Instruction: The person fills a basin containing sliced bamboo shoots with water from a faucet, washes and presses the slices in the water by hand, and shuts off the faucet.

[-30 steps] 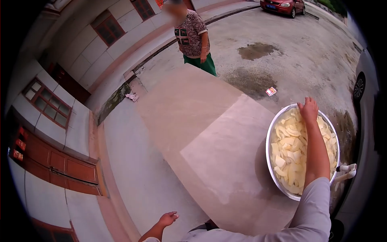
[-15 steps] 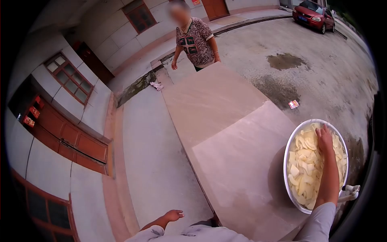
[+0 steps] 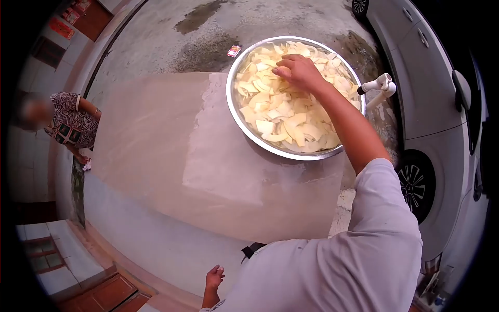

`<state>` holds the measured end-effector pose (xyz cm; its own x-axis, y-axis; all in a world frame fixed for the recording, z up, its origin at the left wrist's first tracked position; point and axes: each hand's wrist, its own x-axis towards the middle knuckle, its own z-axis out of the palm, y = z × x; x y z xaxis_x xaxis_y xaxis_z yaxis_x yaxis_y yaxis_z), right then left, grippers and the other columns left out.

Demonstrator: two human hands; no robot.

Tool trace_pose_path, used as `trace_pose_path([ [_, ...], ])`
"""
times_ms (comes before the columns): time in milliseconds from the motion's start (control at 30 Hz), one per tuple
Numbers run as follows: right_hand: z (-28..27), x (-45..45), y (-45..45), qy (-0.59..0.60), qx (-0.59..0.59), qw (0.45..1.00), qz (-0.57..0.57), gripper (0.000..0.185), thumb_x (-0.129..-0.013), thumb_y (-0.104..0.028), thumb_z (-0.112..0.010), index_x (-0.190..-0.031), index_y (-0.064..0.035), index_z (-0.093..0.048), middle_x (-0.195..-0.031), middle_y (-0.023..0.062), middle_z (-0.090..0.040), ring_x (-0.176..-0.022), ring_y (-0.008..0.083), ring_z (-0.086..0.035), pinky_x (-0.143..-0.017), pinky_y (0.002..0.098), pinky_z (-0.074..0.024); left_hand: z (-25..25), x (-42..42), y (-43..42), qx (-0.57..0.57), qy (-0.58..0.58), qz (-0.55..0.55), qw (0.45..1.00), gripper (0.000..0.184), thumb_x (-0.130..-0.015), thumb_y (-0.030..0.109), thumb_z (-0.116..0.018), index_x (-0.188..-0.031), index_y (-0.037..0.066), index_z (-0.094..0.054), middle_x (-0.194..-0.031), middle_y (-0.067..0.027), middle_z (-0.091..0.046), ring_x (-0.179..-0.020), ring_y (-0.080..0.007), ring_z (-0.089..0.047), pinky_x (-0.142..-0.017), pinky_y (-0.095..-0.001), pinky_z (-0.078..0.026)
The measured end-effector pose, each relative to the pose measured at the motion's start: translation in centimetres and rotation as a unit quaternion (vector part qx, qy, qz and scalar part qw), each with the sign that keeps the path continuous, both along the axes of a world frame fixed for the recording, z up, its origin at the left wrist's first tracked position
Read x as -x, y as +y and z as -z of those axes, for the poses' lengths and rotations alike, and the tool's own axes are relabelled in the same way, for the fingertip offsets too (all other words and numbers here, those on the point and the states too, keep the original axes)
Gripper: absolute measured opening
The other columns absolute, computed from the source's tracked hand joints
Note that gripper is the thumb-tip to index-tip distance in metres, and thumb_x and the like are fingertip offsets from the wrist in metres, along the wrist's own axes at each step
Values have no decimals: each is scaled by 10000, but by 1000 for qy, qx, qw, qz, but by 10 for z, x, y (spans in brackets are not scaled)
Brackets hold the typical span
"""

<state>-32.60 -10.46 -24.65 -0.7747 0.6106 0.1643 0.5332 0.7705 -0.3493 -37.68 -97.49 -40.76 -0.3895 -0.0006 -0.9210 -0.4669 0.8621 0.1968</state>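
A large round metal basin (image 3: 232,110) stands on the table's far right part. It is filled with pale yellow, curved slices (image 3: 295,125) of a fruit or vegetable that look wet and seem to lie in water. My right hand (image 3: 299,72) is over the far part of the basin, its fingers apart and slightly bent, touching or just above the slices. I see no slice gripped in it, though the fingertips are partly hidden. Low beside my body hangs my left hand (image 3: 214,277), fingers loosely bent and apart, with nothing in it.
The basin rests on a flat stone-like table (image 3: 150,130), partly wet. White pipe with a tap (image 3: 382,86) rises right of the basin. A light-coloured car (image 3: 431,104) is parked at right. Another person (image 3: 75,122) stands at the far left end. A small red-and-white packet (image 3: 234,51) lies beyond the table.
My view has turned to the right, so the basin now sits nearer the middle and the car shows. My right hand stays over the slices; my left hand still hangs low.
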Motion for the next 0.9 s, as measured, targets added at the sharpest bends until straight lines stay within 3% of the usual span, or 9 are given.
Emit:
trace_pose_path([
  [67,17,9,33,22,-24,995,89,650,-992,-605,-567,-1273,-37,-711,-1317,173,-684,-1271,367,-593,-1089,476,-428,-4,-2,3,4,-1,27,1000,622,-985,318,-722,-1508,39,-534,-1114,-71,-727,-892,-199,-718,-717,-346,-571],
  [133,63,21,66,76,-203,966,139,642,-978,-610,-590,-1252,-44,-721,-1302,164,-690,-1242,383,-604,-1082,537,-421,-14,0,12,-3,15,14,1000,623,-993,315,-713,-1517,37,-522,-1125,-74,-724,-909,-204,-717,-737,-353,-575],
  [233,21,32,43,-114,-32,983,142,650,-965,-622,-606,-1238,-44,-725,-1329,166,-667,-1267,386,-585,-1082,602,-404,-27,7,15,-28,59,-65,996,626,-1011,313,-691,-1538,40,-493,-1157,-77,-716,-949,-217,-714,-778,-367,-579],
  [333,-1,61,45,-153,-70,973,158,638,-961,-628,-608,-1242,-68,-729,-1379,172,-629,-1322,378,-549,-1088,623,-397,-43,8,12,-11,74,-74,994,622,-1012,315,-690,-1537,44,-496,-1148,-77,-717,-943,-221,-715,-782,-371,-582],
  [500,54,108,62,55,-63,996,37,741,-975,-704,-525,-1379,-98,-663,-1567,158,-500,-1460,338,-450,-1159,655,-335,-64,8,19,36,36,8,999,604,-1010,318,-692,-1531,69,-515,-1152,-75,-718,-952,-203,-715,-797,-371,-581],
  [633,28,108,30,-146,-1,989,30,777,-987,-734,-462,-1355,-86,-685,-1511,185,-557,-1446,378,-469,-1172,631,-342,-57,4,21,7,50,-29,998,613,-1005,331,-699,-1529,72,-518,-1163,-73,-717,-947,-198,-713,-796,-360,-576],
  [767,35,109,2,-123,-48,991,-3,716,-996,-689,-480,-1273,-74,-719,-1360,165,-648,-1340,373,-551,-1116,626,-383,-100,11,21,48,-2,6,999,619,-1002,339,-703,-1533,80,-517,-1169,-74,-714,-974,-196,-704,-815,-365,-569],
  [867,48,96,-27,-60,-66,986,-141,662,-1006,-644,-503,-1256,-72,-721,-1345,150,-653,-1323,364,-561,-1133,617,-358,-107,18,28,54,-3,15,998,617,-1002,337,-702,-1533,81,-519,-1166,-69,-712,-992,-192,-698,-831,-373,-566],
  [900,31,96,-37,-154,-46,978,-135,614,-1013,-598,-525,-1273,-75,-713,-1356,149,-646,-1338,361,-550,-1158,616,-328,-107,24,32,52,1,11,999,617,-1001,336,-702,-1533,80,-519,-1165,-68,-711,-996,-190,-696,-836,-376,-566],
])
